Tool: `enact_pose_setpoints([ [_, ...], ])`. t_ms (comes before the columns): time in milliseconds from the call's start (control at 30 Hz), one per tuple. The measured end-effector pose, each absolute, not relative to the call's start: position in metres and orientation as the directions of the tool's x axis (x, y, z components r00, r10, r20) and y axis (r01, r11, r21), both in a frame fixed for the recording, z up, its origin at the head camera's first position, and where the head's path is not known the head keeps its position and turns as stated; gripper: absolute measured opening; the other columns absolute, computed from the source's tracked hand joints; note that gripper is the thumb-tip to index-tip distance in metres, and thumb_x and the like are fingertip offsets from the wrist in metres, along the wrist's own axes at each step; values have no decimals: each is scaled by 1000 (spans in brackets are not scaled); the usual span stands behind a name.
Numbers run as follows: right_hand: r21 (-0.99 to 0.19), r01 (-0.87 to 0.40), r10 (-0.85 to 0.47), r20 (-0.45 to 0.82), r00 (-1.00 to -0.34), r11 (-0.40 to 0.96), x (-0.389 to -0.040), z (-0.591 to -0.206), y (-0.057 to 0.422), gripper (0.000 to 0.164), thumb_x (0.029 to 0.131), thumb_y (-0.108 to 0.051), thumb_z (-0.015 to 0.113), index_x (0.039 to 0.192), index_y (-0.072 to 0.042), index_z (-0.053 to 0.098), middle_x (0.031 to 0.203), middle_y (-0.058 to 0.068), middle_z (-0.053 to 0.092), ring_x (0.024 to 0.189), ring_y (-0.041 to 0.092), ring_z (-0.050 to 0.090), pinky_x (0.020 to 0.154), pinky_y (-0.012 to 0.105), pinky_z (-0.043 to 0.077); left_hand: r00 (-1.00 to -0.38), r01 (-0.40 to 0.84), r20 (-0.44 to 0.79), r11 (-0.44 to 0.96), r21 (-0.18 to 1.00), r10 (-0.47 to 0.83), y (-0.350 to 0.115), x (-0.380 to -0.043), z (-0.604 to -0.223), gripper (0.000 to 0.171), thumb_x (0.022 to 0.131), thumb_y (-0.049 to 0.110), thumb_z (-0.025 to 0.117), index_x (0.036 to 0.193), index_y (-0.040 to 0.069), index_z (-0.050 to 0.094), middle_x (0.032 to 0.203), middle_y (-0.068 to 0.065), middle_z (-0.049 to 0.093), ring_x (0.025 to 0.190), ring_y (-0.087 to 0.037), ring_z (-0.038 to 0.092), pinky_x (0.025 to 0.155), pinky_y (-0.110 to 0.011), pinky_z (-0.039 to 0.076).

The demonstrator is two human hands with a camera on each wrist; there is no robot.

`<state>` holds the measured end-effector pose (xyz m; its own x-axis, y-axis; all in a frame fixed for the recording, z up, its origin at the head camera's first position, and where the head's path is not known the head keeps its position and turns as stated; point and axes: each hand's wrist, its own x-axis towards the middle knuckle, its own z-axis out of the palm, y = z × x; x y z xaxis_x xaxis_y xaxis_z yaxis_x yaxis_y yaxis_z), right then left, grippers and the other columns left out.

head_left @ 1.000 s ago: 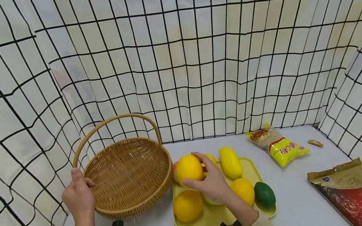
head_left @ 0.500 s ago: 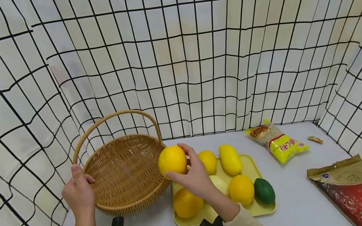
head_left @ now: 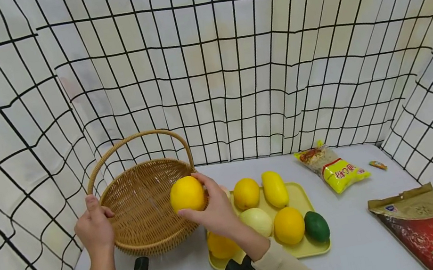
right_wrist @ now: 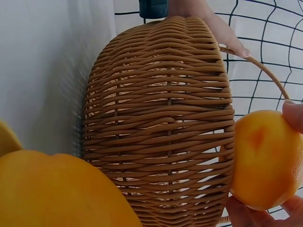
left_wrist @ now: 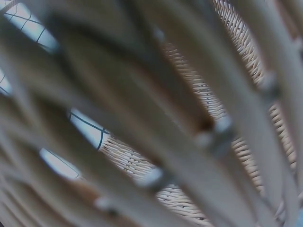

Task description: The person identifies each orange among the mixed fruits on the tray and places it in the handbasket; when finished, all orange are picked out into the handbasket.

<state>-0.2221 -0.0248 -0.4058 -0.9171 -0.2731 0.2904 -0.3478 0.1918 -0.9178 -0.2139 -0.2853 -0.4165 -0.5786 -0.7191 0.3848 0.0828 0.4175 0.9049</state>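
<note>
Left of centre in the head view, a wicker basket (head_left: 142, 204) tilts its mouth toward you, its handle (head_left: 147, 132) arching above. Your left hand (head_left: 94, 229) grips the basket's left edge by the foot of the handle, thumb upward. Your right hand (head_left: 216, 209) grasps an orange (head_left: 187, 194) between thumb and fingers, in front of the right side of the basket's mouth. The right wrist view shows the orange just beside the rim (right_wrist: 229, 123); I cannot tell whether they touch. The left wrist view is mostly blurred wicker. Lower centre, a yellow tray (head_left: 300, 195) carries more fruit (head_left: 275, 189), partly beneath your right forearm (head_left: 249, 239).

The orange looks smooth and round, so it could slip if your fingertips loosen while it sits outside the rim. With the basket leaning toward you, anything let go near the low front edge could roll out. Your knuckles may catch the right rim and twist the basket, since your left hand steadies one side only. Dropping your forearm could nudge the deep-orange fruit (head_left: 220, 247) at the tray's lower left.
</note>
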Motion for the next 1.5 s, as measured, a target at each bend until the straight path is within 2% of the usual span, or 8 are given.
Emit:
enact_pose_setpoints([
  [133,-899,-375,-280,308,-909,228,-224,-408,-31,84,77,-43,82,146,-33,37,140,-12,44,109,14,53,86,36,48,-579,90,386,414,906,-718,-285,-214,-416,71,102,52,38,48,8,51,47,-3,48,57,-6,42,66,-31,29],
  [300,-879,-405,-306,325,-895,251,-225,-409,-36,83,77,-44,82,145,-35,37,138,-10,47,106,12,55,85,33,49,-577,96,392,417,904,-717,-285,-215,-417,72,102,53,38,49,7,51,45,10,43,57,-5,42,66,-31,29],
  [533,-780,-474,-322,362,-875,409,-228,-415,-44,84,75,-49,82,145,-28,41,136,-8,51,108,12,53,87,35,47,-565,114,408,422,900,-717,-285,-216,-417,77,102,53,39,56,-7,54,45,4,45,55,-4,42,64,-30,29],
  [733,-641,-536,-385,374,-843,550,-228,-420,-48,85,74,-60,77,143,-21,47,130,-9,60,111,12,59,110,55,23,-556,130,416,419,899,-720,-284,-216,-416,76,101,53,41,57,-8,55,45,2,47,54,-3,42,62,-27,29],
  [867,-587,-540,-403,360,-841,603,-228,-421,-51,85,74,-63,75,143,-22,47,129,-10,61,114,11,58,113,55,17,-558,128,412,416,900,-720,-283,-216,-416,74,101,52,41,52,-1,53,44,2,47,55,-3,43,62,-28,29],
  [1033,-572,-532,-404,346,-847,625,-227,-420,-52,83,75,-63,74,142,-22,48,130,-11,59,115,13,57,114,55,16,-566,115,403,416,902,-719,-283,-215,-417,75,102,53,40,55,-5,54,44,7,45,57,-3,43,64,-30,29],
  [1200,-621,-509,-396,325,-859,595,-224,-420,-51,71,80,-55,75,138,-22,53,128,-11,60,118,14,54,115,52,16,-571,105,400,420,902,-717,-284,-214,-417,77,102,53,39,60,-10,55,44,13,42,57,-1,43,64,-29,29],
  [1500,-720,-526,-395,366,-842,454,-220,-421,-43,57,85,-48,73,134,-24,57,128,-10,60,123,10,50,108,43,33,-570,101,407,430,897,-714,-285,-214,-417,76,102,52,38,60,-8,57,44,14,44,52,-7,38,62,-29,28],
])
